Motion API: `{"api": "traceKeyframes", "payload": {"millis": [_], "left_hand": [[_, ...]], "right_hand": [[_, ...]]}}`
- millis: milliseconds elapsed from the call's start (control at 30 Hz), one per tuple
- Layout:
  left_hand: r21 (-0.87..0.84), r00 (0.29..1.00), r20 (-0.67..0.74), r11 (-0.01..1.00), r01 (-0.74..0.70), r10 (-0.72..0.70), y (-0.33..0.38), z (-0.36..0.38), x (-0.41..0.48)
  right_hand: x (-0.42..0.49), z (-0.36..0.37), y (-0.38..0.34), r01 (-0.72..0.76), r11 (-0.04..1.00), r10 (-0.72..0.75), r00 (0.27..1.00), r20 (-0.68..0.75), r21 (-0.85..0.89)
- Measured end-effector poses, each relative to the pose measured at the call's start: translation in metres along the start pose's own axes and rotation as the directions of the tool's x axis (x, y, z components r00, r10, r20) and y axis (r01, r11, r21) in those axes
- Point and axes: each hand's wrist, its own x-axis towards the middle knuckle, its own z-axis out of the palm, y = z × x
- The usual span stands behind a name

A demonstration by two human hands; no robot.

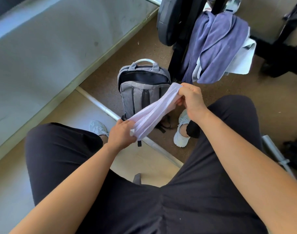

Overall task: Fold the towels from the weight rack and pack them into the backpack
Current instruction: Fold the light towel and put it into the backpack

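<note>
A pale pink towel (154,112) is stretched in a bunched band between both hands, above my knees. My left hand (121,134) grips its near lower end and my right hand (191,97) grips its far upper end. Just beyond the towel a grey backpack (139,92) stands upright on the floor, its main compartment unzipped and dark inside. On the black weight rack (176,53) at the back right hang a purple towel (215,46) and a white towel (243,59), partly under the purple one.
A black weight plate (168,21) sits on the rack behind the backpack. A metal barbell (100,105) lies diagonally on the floor under the towel. A grey wall (51,53) runs along the left. My white shoes (181,132) flank the backpack.
</note>
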Motion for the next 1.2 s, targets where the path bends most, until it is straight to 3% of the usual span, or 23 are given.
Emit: {"api": "traceKeyframes", "payload": {"millis": [167,300,367,467,567,667,767,1000,1200], "left_hand": [[-0.006,0.970,-0.245,1.000,-0.005,0.004,0.001,-0.018,-0.002],[-0.085,0.934,-0.346,0.994,0.067,-0.092,0.002,-0.037,-0.004],[-0.125,0.934,-0.327,0.986,0.107,-0.143,0.001,-0.044,-0.004],[-0.104,0.949,-0.295,0.991,0.079,-0.107,-0.011,-0.050,-0.002],[-0.143,0.965,-0.197,0.979,0.147,-0.174,-0.027,-0.055,0.000],[-0.213,0.955,-0.088,0.942,0.258,-0.282,-0.037,-0.062,0.002],[-0.248,0.944,0.006,0.914,0.322,-0.331,-0.036,-0.067,0.002],[-0.303,0.964,-0.130,0.935,0.185,-0.233,-0.014,-0.075,-0.001],[-0.071,0.923,-0.370,0.987,-0.142,0.106,0.002,-0.083,-0.005]], "right_hand": [[0.014,-0.010,0.006,-0.154,0.983,0.175,0.952,-0.250,0.099],[0.020,-0.015,0.011,-0.171,0.980,0.194,0.945,-0.263,0.105],[0.021,-0.015,0.013,-0.118,0.990,0.130,0.974,-0.188,0.070],[0.023,-0.018,0.015,-0.070,0.996,0.073,0.996,-0.056,0.051],[0.022,-0.024,0.014,0.018,0.994,-0.014,0.999,0.038,-0.112],[0.021,-0.026,0.013,0.160,0.945,-0.175,0.984,-0.029,-0.287],[0.024,-0.028,0.015,0.229,0.907,-0.271,0.960,-0.073,-0.354],[0.024,-0.018,0.022,0.207,0.876,-0.198,0.978,0.066,-0.435],[0.012,0.003,0.035,0.196,0.763,-0.044,0.967,0.252,-0.616]]}}
